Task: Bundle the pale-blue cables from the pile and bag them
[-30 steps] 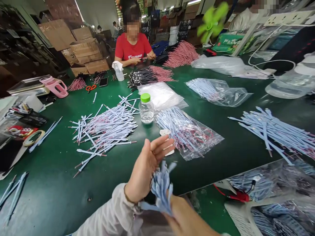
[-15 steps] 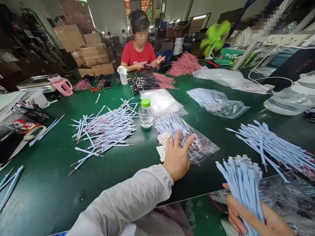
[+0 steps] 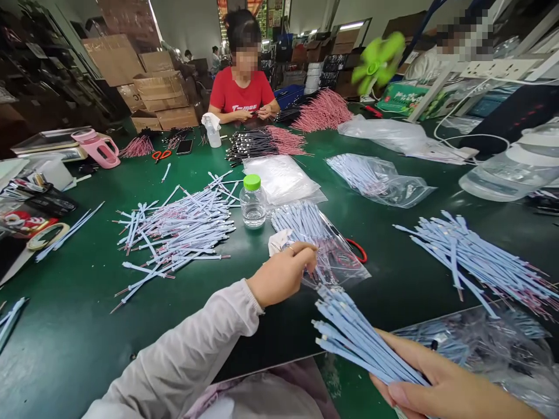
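My right hand [image 3: 419,378] is wrapped round a bundle of light-blue cables [image 3: 358,331], their connector ends pointing up and left towards my left hand. The fingers of my left hand [image 3: 286,270] are curled closed at the edge of a clear plastic bag [image 3: 345,262], which holds more blue cables [image 3: 297,224]; the pinch itself is partly hidden. Beside that hand lies a crumpled white tissue [image 3: 278,241]. Red-handled scissors [image 3: 358,250] show at the bag's right side, partly covered by it.
A loose pile of blue cables [image 3: 183,227] lies left of a green-lidded jar [image 3: 253,201]. More cables [image 3: 476,250] lie at right, above plastic-wrapped ones [image 3: 489,343]. A filled bag [image 3: 375,177] and flat bags [image 3: 286,180] lie behind. A person in red [image 3: 242,93] sits opposite.
My right hand has brought the cable bundle left, tilting it towards the bag. My left hand has curled its spread fingers, and the bag's right side has shifted left, exposing the scissors.
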`<act>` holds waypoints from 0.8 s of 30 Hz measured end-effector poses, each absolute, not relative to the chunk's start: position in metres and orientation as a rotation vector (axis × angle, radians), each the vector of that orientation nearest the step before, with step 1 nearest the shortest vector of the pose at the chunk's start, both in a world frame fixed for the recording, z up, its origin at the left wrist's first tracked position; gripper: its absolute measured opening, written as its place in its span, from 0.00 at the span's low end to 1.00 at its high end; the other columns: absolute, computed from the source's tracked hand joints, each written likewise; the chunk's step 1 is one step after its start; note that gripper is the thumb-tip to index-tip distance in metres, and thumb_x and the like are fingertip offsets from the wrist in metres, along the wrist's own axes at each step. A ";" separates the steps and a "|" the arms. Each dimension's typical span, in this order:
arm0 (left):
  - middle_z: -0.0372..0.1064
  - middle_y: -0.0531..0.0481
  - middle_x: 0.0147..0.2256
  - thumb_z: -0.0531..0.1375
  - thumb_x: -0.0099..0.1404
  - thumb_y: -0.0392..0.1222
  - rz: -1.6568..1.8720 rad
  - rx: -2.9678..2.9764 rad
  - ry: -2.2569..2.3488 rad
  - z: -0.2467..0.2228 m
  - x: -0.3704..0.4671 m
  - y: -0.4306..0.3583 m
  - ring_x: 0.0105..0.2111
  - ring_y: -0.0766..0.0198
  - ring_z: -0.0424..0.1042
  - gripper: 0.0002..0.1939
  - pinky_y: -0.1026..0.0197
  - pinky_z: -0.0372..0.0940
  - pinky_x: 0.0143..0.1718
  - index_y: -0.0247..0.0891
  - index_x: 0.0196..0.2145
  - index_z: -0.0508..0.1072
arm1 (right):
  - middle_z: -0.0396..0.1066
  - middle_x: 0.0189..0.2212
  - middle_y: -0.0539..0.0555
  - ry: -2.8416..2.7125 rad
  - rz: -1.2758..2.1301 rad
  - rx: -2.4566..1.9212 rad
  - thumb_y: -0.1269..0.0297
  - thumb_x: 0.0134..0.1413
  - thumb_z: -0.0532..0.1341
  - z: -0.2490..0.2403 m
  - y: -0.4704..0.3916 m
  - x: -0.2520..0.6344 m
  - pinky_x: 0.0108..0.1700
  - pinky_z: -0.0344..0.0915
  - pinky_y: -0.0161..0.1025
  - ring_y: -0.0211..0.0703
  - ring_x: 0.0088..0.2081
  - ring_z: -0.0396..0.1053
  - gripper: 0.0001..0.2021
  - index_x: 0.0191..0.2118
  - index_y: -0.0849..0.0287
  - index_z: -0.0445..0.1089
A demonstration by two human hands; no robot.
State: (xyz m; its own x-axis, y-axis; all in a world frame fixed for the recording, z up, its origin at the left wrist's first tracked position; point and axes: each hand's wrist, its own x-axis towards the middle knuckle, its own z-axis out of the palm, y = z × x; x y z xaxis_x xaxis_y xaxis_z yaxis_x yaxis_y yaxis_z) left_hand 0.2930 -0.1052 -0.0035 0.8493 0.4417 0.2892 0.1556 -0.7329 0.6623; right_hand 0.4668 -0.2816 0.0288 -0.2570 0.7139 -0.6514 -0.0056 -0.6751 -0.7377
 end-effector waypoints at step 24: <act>0.63 0.47 0.34 0.48 0.64 0.33 0.767 2.271 0.781 0.011 0.321 -0.093 0.34 0.64 0.66 0.18 0.62 0.63 0.39 0.39 0.47 0.71 | 0.59 0.26 0.48 -0.861 1.673 -1.416 0.54 0.53 0.59 0.004 -0.242 0.454 0.27 0.57 0.34 0.32 0.22 0.55 0.13 0.34 0.59 0.62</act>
